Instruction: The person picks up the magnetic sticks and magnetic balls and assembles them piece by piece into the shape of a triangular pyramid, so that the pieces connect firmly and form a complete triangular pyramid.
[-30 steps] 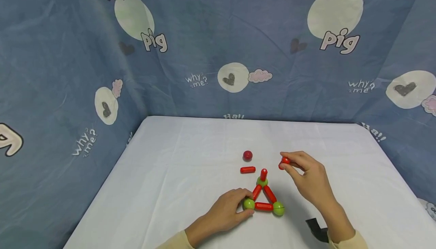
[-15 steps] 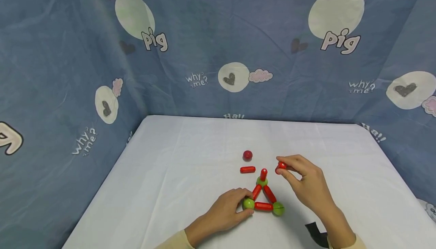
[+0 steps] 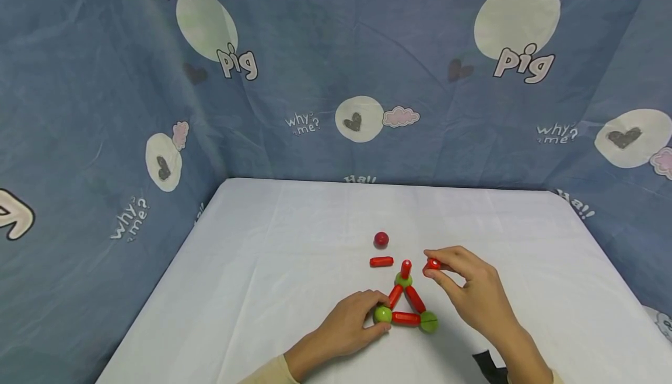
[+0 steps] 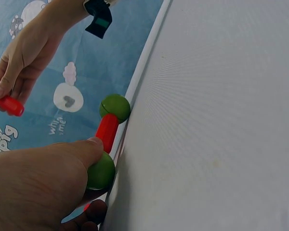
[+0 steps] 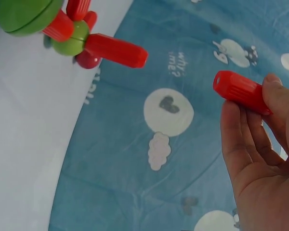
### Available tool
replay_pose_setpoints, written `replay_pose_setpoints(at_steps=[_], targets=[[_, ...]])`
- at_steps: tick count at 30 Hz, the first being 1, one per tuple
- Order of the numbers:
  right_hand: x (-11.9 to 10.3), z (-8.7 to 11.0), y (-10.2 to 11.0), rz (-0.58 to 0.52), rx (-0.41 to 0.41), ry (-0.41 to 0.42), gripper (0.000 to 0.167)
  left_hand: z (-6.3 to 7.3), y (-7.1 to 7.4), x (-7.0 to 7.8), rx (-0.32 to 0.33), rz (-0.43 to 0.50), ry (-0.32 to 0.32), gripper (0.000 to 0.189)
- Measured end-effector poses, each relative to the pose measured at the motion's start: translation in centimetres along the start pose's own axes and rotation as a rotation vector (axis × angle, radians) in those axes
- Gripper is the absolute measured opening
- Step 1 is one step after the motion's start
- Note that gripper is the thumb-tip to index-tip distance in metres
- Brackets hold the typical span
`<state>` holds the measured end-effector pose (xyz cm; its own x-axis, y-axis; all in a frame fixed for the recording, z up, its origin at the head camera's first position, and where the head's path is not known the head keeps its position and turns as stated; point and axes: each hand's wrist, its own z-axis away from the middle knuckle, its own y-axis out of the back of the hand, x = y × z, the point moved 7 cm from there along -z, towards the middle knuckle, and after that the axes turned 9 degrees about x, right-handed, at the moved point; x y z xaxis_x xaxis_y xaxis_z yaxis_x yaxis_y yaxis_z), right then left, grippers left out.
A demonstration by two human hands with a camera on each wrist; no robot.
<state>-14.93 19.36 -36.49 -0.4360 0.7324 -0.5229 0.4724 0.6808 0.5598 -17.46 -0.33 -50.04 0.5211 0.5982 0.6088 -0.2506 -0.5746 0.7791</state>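
On the white table, green balls and red rods form a flat triangle. My left hand (image 3: 350,324) holds its near-left green ball (image 3: 382,314) between thumb and fingers. A red rod (image 3: 406,318) links that ball to the near-right green ball (image 3: 429,321). From the far green ball (image 3: 403,280) another red rod (image 3: 406,268) stands up. Just right of it and above the table, my right hand (image 3: 475,290) pinches a loose red rod (image 5: 241,91) between thumb and fingertips, one end free. The two rods are apart in the right wrist view.
Behind the triangle lie a single red rod (image 3: 381,261) and a dark red ball (image 3: 381,240). A black strap (image 3: 489,366) hangs at my right wrist. Blue patterned cloth (image 3: 294,69) hangs behind and to the sides of the white table (image 3: 294,232).
My right hand has come slightly nearer and to the left with its red rod, closer to the upright rod. The left hand and the triangle have stayed in place.
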Motion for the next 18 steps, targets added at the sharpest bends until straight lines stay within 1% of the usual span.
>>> replay_pose_setpoints(at_steps=[7, 13, 18], targets=[[-0.3, 0.8, 0.0, -0.005, 0.001, 0.019, 0.042, 0.1, -0.1, 0.0, 0.0, -0.004, 0.01, 0.031], [-0.1, 1.5, -0.2, 0.001, -0.015, -0.001, 0.041, 0.1, -0.1, -0.1, -0.004, -0.005, 0.02, 0.031], [0.5, 2.3, -0.6, 0.033, -0.041, -0.029, 0.039, 0.0, -0.1, -0.1, -0.002, -0.003, 0.023, 0.031]])
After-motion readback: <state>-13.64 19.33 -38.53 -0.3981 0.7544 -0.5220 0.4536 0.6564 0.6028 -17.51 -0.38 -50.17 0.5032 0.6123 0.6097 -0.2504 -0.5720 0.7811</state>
